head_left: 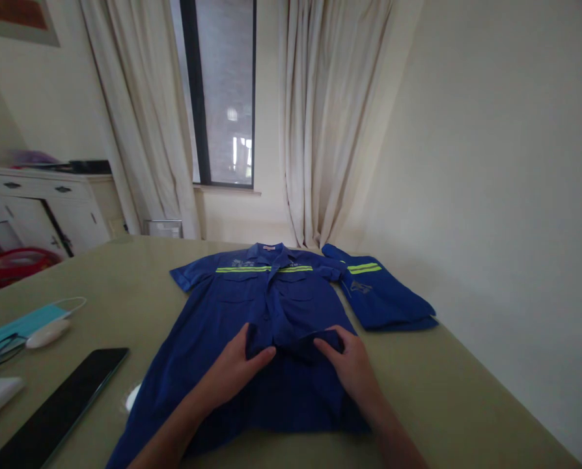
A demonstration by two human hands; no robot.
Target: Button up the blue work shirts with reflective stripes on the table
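Note:
A short-sleeved blue work shirt (232, 306) lies front up on the table, its collar at the far end and a yellow-green striped band across the chest. My left hand (239, 361) grips the shirt's front near the button placket, thumb pointing right. On the other side of the placket, my right hand (344, 358) pinches a fold of the same cloth. Between the two hands the fabric is lifted and bunched. The lower hem spreads toward me, partly hidden under my forearms.
A folded blue garment (383, 293) with yellow-green stripes lies right of the shirt, near the wall. On the left are a dark flat device (61, 404), a blue face mask (22, 326), glasses (2, 350) and a white mouse-like object (47, 333). Curtains hang behind the table (467, 391).

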